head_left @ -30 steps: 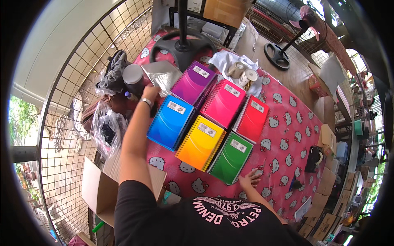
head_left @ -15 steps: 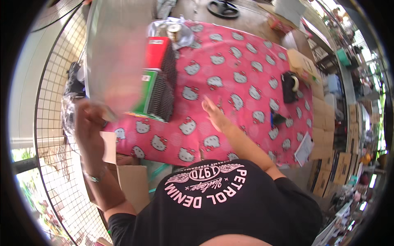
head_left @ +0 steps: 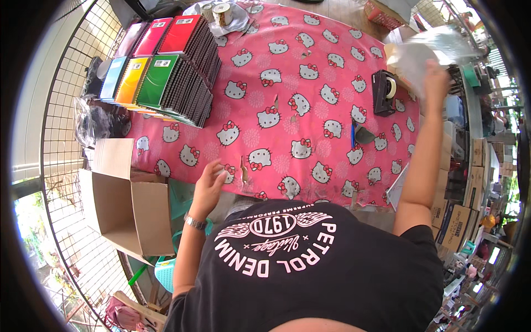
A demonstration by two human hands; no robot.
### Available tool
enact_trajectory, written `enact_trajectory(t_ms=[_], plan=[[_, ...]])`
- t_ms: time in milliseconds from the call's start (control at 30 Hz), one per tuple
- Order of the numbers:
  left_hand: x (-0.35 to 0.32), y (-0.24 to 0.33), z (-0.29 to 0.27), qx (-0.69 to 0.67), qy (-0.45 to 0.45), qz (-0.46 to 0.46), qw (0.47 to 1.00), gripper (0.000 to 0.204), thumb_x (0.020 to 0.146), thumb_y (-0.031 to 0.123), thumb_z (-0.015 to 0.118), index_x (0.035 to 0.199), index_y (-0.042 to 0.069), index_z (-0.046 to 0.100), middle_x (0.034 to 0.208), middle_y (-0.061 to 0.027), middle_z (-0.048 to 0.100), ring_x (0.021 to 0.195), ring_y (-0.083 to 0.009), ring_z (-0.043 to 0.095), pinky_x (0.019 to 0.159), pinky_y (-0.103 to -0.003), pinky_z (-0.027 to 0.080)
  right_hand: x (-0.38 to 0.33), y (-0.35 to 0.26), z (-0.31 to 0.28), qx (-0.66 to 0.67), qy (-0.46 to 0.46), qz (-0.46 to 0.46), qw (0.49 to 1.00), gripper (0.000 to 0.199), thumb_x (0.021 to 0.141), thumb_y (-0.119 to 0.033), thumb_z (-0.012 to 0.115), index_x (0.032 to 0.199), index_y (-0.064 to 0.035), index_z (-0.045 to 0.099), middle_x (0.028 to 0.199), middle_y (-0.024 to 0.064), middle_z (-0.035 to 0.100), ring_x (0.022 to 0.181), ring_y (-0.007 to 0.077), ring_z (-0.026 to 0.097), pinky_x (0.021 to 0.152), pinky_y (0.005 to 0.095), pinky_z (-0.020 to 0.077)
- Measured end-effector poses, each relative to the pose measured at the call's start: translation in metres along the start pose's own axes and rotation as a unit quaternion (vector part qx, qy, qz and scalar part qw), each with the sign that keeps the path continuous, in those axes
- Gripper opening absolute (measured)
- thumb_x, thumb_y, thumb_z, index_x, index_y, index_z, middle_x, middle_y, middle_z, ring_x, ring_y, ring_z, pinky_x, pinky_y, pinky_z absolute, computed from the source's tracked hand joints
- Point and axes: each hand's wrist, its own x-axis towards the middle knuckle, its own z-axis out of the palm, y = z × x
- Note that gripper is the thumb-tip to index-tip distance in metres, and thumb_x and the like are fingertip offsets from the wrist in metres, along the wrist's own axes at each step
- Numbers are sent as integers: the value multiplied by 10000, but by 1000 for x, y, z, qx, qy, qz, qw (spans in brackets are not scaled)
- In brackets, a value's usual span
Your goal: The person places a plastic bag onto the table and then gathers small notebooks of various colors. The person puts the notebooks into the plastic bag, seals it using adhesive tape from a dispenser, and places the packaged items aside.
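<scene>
My right hand [head_left: 437, 83], arm stretched to the far right, grips a crumpled clear plastic bag [head_left: 423, 58] that is smeared by motion. The bag hangs over the table's right edge, beyond a black tape dispenser [head_left: 381, 93]. Near the front edge of the pink patterned tablecloth [head_left: 276, 149], my left hand [head_left: 209, 187] is open, fingers loosely bent and apart, with nothing visible in it. Ahead of it on the left, stacks of spiral notebooks [head_left: 159, 83] stand side by side, with green, yellow, blue, red, pink and dark covers on top.
An open cardboard box [head_left: 155, 213] stands left of me below the table edge, with a teal plastic stool [head_left: 165, 272] by it. A blue pen-like item [head_left: 353, 134] lies on the cloth. A roll [head_left: 222, 15] sits at the back. Cartons [head_left: 456, 226] are stacked at right.
The clear plastic has gone from over the notebooks at left to the far right, now in my right hand. My left hand has come back toward me. All the notebook stacks now show.
</scene>
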Motion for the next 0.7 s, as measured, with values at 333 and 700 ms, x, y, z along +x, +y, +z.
enact_trajectory(t_ms=[333, 700], plan=[[4, -64, 12, 52, -61, -172, 982, 273, 940, 237, 609, 1092, 14, 646, 890, -71, 676, 806, -105, 595, 713, -255, 474, -247, -143, 160, 194, -609, -152, 754, 267, 902, -184, 527, 1105, -21, 584, 998, 148, 671, 836, 297, 646, 751, 408, 496], [70, -1, 103, -15, -1, 102, 995, 822, 918, 58, 584, 1517, 96, 21, 1496, -236, 235, 1365, -322, 313, 1087, -430, 336, -308, -193, 66, 467, -656, 81, 588, 440, 892, -57, 546, 1330, -66, 515, 1097, 139, 682, 1010, 230, 648, 849, 330, 485]])
